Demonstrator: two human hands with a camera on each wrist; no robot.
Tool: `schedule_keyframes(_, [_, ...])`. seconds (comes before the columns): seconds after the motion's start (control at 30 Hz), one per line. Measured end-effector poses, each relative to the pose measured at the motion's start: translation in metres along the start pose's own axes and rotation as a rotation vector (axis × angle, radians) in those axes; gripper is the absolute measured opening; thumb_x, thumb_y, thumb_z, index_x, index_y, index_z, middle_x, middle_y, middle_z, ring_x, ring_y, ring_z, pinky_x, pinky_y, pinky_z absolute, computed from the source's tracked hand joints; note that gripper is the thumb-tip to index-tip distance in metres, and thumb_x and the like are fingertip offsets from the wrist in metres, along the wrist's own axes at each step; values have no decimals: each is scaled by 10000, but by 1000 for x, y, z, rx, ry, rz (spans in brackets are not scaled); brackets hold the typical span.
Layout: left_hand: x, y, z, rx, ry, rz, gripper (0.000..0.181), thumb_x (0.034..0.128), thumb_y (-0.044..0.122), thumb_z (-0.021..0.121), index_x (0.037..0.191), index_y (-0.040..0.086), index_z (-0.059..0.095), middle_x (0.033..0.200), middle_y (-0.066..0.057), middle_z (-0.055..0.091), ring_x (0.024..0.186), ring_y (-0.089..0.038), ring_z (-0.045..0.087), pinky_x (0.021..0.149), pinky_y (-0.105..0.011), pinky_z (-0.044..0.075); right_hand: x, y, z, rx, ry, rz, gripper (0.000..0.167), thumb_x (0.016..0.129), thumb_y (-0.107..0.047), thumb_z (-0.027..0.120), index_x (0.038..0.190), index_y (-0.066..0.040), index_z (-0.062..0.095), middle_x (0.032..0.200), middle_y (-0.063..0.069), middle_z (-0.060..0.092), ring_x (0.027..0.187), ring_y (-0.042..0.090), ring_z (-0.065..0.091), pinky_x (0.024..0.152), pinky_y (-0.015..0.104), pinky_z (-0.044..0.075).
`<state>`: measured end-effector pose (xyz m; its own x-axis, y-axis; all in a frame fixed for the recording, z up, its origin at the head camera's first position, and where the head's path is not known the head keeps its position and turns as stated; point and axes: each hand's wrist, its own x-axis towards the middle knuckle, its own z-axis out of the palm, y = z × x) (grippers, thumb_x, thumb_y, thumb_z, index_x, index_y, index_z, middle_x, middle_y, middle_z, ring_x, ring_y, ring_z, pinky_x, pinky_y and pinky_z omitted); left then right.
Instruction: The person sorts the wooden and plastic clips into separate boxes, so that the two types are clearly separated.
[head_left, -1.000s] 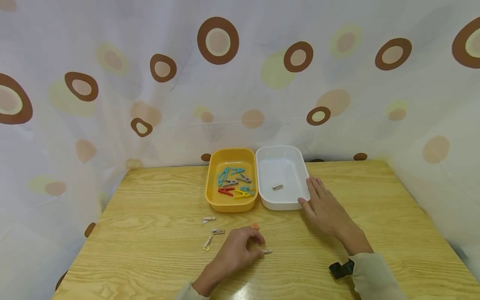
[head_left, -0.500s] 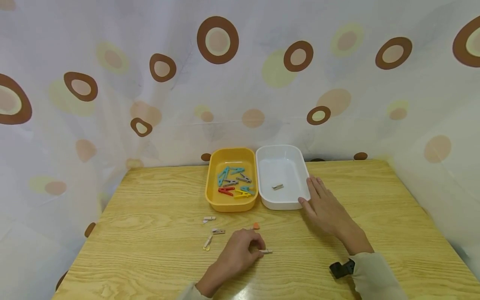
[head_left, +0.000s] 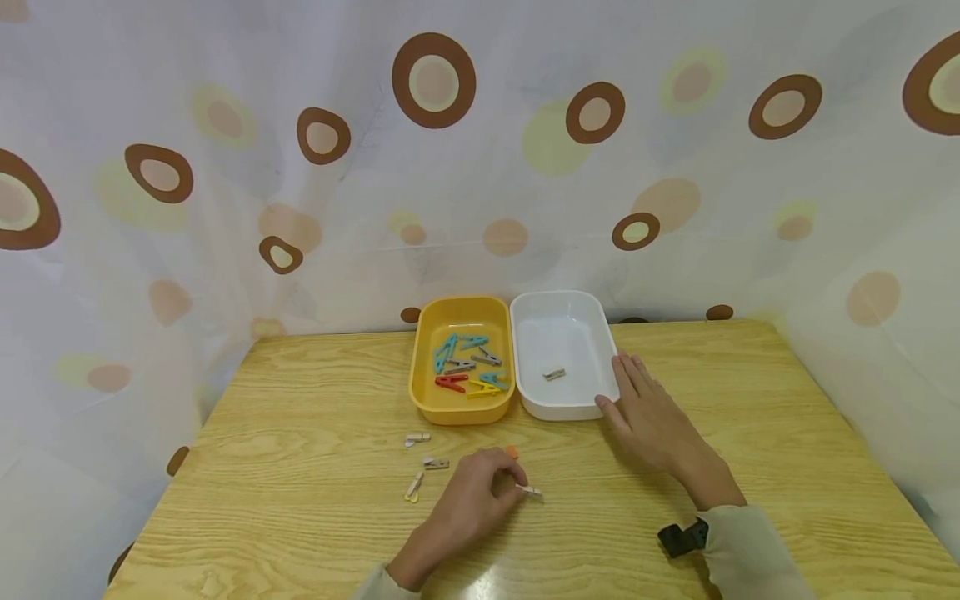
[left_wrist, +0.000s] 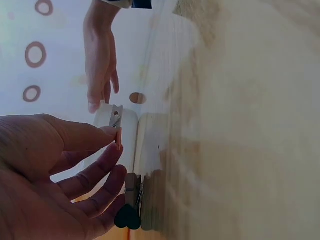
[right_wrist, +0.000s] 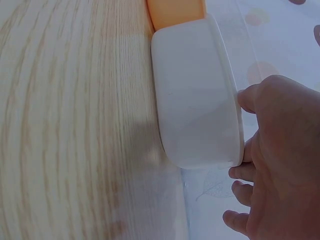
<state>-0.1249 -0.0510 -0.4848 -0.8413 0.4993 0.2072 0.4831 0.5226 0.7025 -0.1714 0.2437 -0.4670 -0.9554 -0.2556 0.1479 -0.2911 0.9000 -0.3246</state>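
My left hand [head_left: 474, 498] pinches a small wooden clothespin [head_left: 531, 491] between thumb and forefinger; in the left wrist view the pinched clothespin [left_wrist: 116, 116] sticks out past the fingertips. Just behind that hand lies a clip with an orange piece [head_left: 512, 452], partly hidden. My right hand [head_left: 654, 425] rests on the right front edge of the white tray [head_left: 561, 412], fingers along its side; the right wrist view shows its fingertips touching the rim [right_wrist: 241, 145]. One wooden clothespin [head_left: 554, 375] lies inside the white tray.
A yellow tray [head_left: 461, 415] holding several coloured plastic clips touches the white tray's left side. Three small wooden clothespins, among them one with a yellow heart [head_left: 414, 487], lie on the table left of my left hand. A patterned curtain [head_left: 480, 167] hangs behind the table.
The clothespin in my left hand has risen slightly and tilted, having lain level near the table before. My right hand has kept its place on the white tray.
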Motion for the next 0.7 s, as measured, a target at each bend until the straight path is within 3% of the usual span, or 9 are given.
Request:
schedule_keyframes(0.13, [2, -1, -2, -42, -10, 3, 107, 908, 16, 760, 890, 117, 730, 894, 76, 717, 932, -73, 674, 857, -292, 558, 0, 0, 0, -1, -1, 2, 763, 1109, -436, 370, 1589, 118, 155, 1659, 304, 145, 1531, 474, 130, 1167, 662, 232])
schedule_keyframes(0.3, [3, -1, -4, -120, -13, -19, 61, 949, 72, 742, 923, 120, 714, 890, 84, 698, 860, -40, 642, 784, -264, 558, 0, 0, 0, -3, 2, 3, 760, 1109, -434, 368, 1586, 121, 164, 1658, 305, 148, 1529, 478, 136, 1166, 665, 232])
schedule_keyframes(0.5, [6, -2, -7, -213, -11, -30, 39, 978, 142, 728, 955, 114, 715, 914, 57, 707, 869, -85, 668, 782, -251, 567, -1, 0, 0, 1, 5, 5, 757, 1107, -427, 376, 1584, 123, 168, 1656, 308, 152, 1526, 483, 144, 1161, 673, 232])
schedule_keyframes(0.7, [7, -1, -8, -301, -10, -31, 63, 971, 47, 711, 963, 109, 720, 938, 17, 712, 880, -128, 691, 785, -252, 575, -1, 0, 1, 2, 9, 1, 754, 1107, -423, 377, 1584, 124, 170, 1654, 311, 156, 1522, 488, 151, 1162, 668, 237])
